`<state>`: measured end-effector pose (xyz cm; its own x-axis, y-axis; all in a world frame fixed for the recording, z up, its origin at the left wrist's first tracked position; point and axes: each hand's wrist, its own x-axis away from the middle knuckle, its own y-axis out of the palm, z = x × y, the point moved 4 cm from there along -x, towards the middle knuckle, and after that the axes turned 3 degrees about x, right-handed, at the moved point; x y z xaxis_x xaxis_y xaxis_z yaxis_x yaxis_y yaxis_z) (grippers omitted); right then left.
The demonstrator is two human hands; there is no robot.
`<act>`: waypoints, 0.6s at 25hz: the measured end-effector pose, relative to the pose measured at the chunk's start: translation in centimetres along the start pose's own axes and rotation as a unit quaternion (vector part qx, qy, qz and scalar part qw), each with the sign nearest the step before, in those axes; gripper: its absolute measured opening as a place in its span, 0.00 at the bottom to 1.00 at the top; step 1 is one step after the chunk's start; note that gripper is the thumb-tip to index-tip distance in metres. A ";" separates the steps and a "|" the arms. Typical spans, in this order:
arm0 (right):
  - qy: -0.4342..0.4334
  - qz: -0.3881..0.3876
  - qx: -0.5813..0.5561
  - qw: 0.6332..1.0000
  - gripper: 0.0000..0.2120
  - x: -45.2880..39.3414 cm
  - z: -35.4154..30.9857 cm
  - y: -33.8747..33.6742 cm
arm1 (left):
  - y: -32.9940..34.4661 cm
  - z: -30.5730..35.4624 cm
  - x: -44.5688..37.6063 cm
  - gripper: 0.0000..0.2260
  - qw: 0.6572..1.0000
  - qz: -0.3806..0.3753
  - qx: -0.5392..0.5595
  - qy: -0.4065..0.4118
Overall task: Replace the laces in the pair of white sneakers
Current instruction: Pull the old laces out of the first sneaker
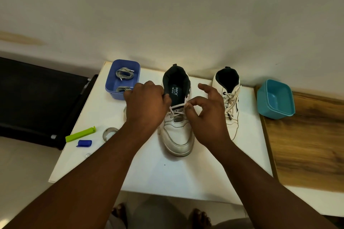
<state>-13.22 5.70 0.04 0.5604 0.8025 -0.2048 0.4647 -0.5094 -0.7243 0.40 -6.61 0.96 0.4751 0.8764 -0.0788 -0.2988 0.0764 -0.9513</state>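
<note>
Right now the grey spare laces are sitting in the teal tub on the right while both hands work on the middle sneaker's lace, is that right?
Not quite. The head view shows the grey spare laces in the blue tub on the left; the teal tub on the right holds nothing. The rest stands: left hand and right hand work on the middle sneaker.

The white table (pixel 163 176) has its widest bare stretch along the near edge, in front of the near sneaker (pixel 177 135). Between that sneaker and the second sneaker (pixel 229 98) on the right runs a narrow lane, partly filled by the right hand (pixel 206 117). The left hand (pixel 147 104) blocks the gap between the near sneaker and the blue tub (pixel 122 79) at the far left. On the near left, a green clip (pixel 80 134), a blue cap (pixel 84 143) and a tape ring (pixel 109 133) crowd the surface. The teal tub (pixel 275 98) sits off the table on the wooden top (pixel 307 154), whose near part lies bare.
</note>
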 end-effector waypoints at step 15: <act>-0.124 -0.021 0.239 0.963 0.05 -0.6 -0.4 0.7 | 0.7 0.2 0.2 0.16 0.998 -0.009 0.066 0.020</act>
<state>-12.98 4.73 -0.11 0.3396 0.8992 -0.2758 0.0812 -0.3201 -0.9439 0.11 -6.33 0.29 0.5132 0.8548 -0.0772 -0.3947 0.1552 -0.9056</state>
